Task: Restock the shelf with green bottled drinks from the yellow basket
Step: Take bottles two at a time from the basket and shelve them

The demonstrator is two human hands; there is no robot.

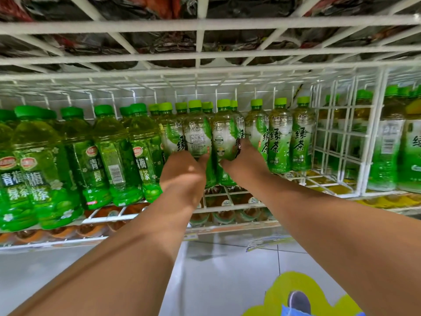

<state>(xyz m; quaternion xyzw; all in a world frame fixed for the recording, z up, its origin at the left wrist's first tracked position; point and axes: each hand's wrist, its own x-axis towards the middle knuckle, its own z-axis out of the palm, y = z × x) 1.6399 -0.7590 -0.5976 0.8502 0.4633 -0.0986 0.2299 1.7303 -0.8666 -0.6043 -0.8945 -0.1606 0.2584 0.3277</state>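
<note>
Left grip (182, 172) clasps green tea bottle (197, 131); right grip (243, 160) clasps second bottle (225, 133) (both upright, labels turned away). Bottles sit mid-row on white wire shelf (227, 208), among matching stock. Yellow basket (293, 290) on floor below.

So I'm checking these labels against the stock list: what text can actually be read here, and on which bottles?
"绿茶": light green bottles at the right of the row.
"绿": partly hidden, bottle in the left hand.
"青梅绿茶": dark green bottles at the left.
Red oval logos, barcodes and back-label print on the bottle in the right hand: too small or blurred.
Shelf-edge price tags: unreadable.
</note>
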